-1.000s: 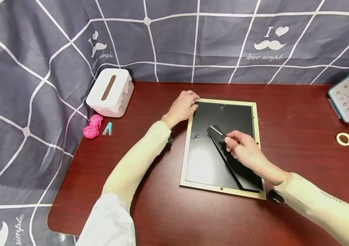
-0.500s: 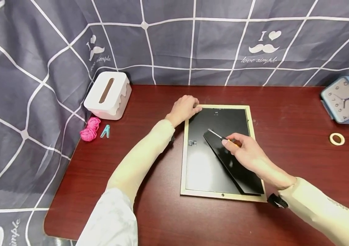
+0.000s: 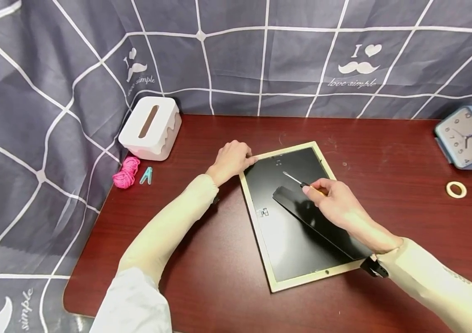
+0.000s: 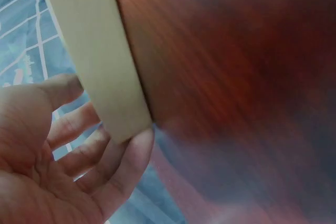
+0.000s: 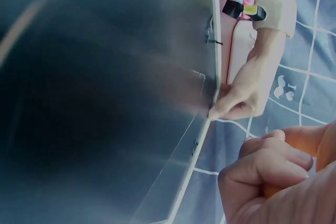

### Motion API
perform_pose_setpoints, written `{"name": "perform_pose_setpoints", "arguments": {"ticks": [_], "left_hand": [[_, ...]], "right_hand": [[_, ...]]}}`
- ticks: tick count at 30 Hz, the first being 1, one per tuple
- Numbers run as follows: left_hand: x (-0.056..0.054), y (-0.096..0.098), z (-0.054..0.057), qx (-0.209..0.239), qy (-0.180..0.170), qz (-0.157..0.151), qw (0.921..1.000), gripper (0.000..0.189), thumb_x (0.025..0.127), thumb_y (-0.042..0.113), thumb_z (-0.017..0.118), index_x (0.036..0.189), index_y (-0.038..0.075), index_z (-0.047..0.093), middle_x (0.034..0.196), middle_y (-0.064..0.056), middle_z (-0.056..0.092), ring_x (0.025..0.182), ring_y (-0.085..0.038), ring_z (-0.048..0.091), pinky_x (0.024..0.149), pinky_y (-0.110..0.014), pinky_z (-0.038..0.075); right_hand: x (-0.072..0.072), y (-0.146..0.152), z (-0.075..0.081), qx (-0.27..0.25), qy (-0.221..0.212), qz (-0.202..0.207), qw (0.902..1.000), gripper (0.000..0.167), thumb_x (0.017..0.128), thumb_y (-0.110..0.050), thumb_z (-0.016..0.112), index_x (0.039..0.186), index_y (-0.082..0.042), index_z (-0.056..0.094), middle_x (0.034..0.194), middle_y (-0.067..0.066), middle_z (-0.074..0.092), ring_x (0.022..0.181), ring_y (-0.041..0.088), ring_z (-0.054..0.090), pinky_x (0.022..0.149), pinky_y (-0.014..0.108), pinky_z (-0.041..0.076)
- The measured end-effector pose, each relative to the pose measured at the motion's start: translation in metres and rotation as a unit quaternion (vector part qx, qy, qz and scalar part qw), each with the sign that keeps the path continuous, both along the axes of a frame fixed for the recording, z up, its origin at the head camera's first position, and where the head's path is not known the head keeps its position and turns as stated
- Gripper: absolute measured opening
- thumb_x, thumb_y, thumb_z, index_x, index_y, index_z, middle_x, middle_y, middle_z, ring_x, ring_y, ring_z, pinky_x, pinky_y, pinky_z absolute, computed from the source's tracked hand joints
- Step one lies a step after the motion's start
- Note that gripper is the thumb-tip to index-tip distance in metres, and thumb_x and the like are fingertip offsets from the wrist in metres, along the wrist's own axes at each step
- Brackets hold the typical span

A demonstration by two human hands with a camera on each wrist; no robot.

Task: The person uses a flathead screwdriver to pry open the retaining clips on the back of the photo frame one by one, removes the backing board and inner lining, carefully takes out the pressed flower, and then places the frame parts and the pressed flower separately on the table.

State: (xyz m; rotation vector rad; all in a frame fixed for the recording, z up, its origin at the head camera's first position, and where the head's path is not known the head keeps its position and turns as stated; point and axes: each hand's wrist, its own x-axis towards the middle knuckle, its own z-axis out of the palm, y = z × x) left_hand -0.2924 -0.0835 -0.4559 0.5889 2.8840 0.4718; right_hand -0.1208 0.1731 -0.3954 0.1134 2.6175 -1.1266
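Observation:
A picture frame with pale wooden edges lies back side up on the table, turned at an angle. Its black backing board has a strut standing out slantwise from it. At the far left corner my left hand grips the frame, thumb and fingertips about the corner in the left wrist view. Over the backing, my right hand holds a screwdriver with an orange-and-black handle, its metal tip pointing up and left, apart from the board. In the right wrist view curled fingers wrap the orange handle.
To the left stand a white tissue box, a pink yarn skein and a teal clothespin. A blue clock and a tape roll are at the right. A grey curtain hangs behind the table.
The picture frame has turned counter-clockwise under my left hand, which moved left and toward me with its corner. My right hand keeps the screwdriver, staying in nearly the same place.

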Motion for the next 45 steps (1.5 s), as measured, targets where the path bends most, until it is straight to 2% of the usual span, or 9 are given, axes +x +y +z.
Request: {"name": "perform_pose_setpoints", "arguments": {"ticks": [5, 9, 13, 19, 25, 28, 33, 41, 45], "left_hand": [[0.019, -0.017, 0.006, 0.004, -0.027, -0.004, 0.9996, 0.025, 0.105, 0.040, 0.074, 0.105, 0.019, 0.087, 0.104, -0.003, 0.083, 0.096, -0.028, 0.074, 0.084, -0.047, 0.066], [0.026, -0.030, -0.011, 0.004, -0.051, -0.003, 0.9987, 0.026, 0.103, 0.045, 0.074, 0.098, 0.023, 0.087, 0.096, 0.001, 0.081, 0.087, -0.022, 0.071, 0.075, -0.044, 0.063], [0.043, -0.035, -0.016, 0.005, -0.077, -0.007, 0.9970, 0.021, 0.103, 0.038, 0.073, 0.099, 0.021, 0.086, 0.093, 0.001, 0.080, 0.084, -0.021, 0.069, 0.072, -0.040, 0.061], [0.059, -0.045, -0.048, 0.059, -0.106, -0.011, 0.9925, 0.015, 0.097, 0.032, 0.072, 0.103, 0.023, 0.082, 0.083, 0.005, 0.075, 0.071, -0.015, 0.064, 0.061, -0.029, 0.054], [0.100, -0.038, -0.009, 0.114, -0.202, 0.021, 0.9726, 0.039, 0.097, 0.017, 0.069, 0.135, 0.006, 0.068, 0.085, -0.008, 0.076, 0.053, -0.015, 0.070, 0.049, -0.030, 0.063], [0.117, -0.034, 0.007, 0.132, -0.241, 0.041, 0.9607, 0.049, 0.100, 0.014, 0.068, 0.146, 0.006, 0.057, 0.090, -0.012, 0.077, 0.050, -0.017, 0.073, 0.054, -0.032, 0.068], [0.134, -0.027, 0.006, 0.155, -0.285, 0.072, 0.9431, 0.070, 0.104, 0.017, 0.068, 0.164, 0.010, 0.034, 0.092, -0.011, 0.075, 0.052, -0.020, 0.075, 0.072, -0.031, 0.071], [0.145, -0.017, -0.002, 0.201, -0.310, 0.100, 0.9241, 0.090, 0.102, 0.014, 0.068, 0.172, 0.009, 0.012, 0.089, -0.013, 0.073, 0.052, -0.023, 0.076, 0.070, -0.028, 0.070], [0.145, -0.016, -0.004, 0.233, -0.327, 0.110, 0.9093, 0.092, 0.101, 0.010, 0.066, 0.172, 0.009, 0.008, 0.090, -0.015, 0.072, 0.052, -0.024, 0.076, 0.060, -0.035, 0.070]], "right_hand": [[-0.001, -0.007, -0.003, -0.007, -0.002, 0.003, 1.0000, 0.036, 0.111, -0.039, 0.060, 0.115, -0.005, 0.070, 0.087, 0.000, 0.063, 0.080, 0.016, 0.054, 0.069, 0.027, 0.044], [-0.002, -0.014, -0.007, -0.006, -0.003, 0.017, 0.9998, 0.032, 0.111, -0.036, 0.060, 0.114, -0.005, 0.069, 0.087, 0.001, 0.063, 0.081, 0.017, 0.055, 0.072, 0.028, 0.045], [-0.003, -0.021, -0.010, -0.002, 0.000, 0.031, 0.9995, 0.031, 0.111, -0.035, 0.061, 0.114, -0.006, 0.069, 0.090, 0.002, 0.065, 0.085, 0.018, 0.056, 0.074, 0.029, 0.044], [-0.003, -0.032, -0.019, -0.004, -0.010, 0.052, 0.9986, 0.028, 0.111, -0.033, 0.061, 0.113, -0.007, 0.070, 0.092, 0.003, 0.069, 0.083, 0.017, 0.059, 0.073, 0.029, 0.045], [-0.001, -0.045, -0.026, -0.012, -0.005, 0.069, 0.9975, 0.022, 0.110, -0.025, 0.064, 0.107, -0.005, 0.071, 0.086, 0.002, 0.068, 0.077, 0.016, 0.057, 0.071, 0.028, 0.046], [0.001, -0.050, -0.028, -0.009, 0.000, 0.080, 0.9968, 0.020, 0.110, -0.022, 0.063, 0.107, -0.004, 0.071, 0.087, 0.003, 0.069, 0.079, 0.016, 0.058, 0.071, 0.028, 0.047], [0.006, -0.057, -0.029, 0.007, 0.013, 0.096, 0.9953, 0.017, 0.108, -0.018, 0.064, 0.106, -0.003, 0.072, 0.086, 0.004, 0.071, 0.078, 0.016, 0.060, 0.070, 0.027, 0.048], [0.020, -0.068, -0.034, 0.026, 0.022, 0.095, 0.9949, 0.014, 0.108, -0.013, 0.062, 0.112, -0.002, 0.070, 0.084, 0.004, 0.070, 0.073, 0.015, 0.057, 0.065, 0.026, 0.045], [0.020, -0.068, -0.042, 0.025, 0.037, 0.089, 0.9950, 0.014, 0.106, -0.013, 0.064, 0.113, -0.002, 0.070, 0.089, 0.007, 0.071, 0.075, 0.018, 0.056, 0.063, 0.027, 0.042]]}}
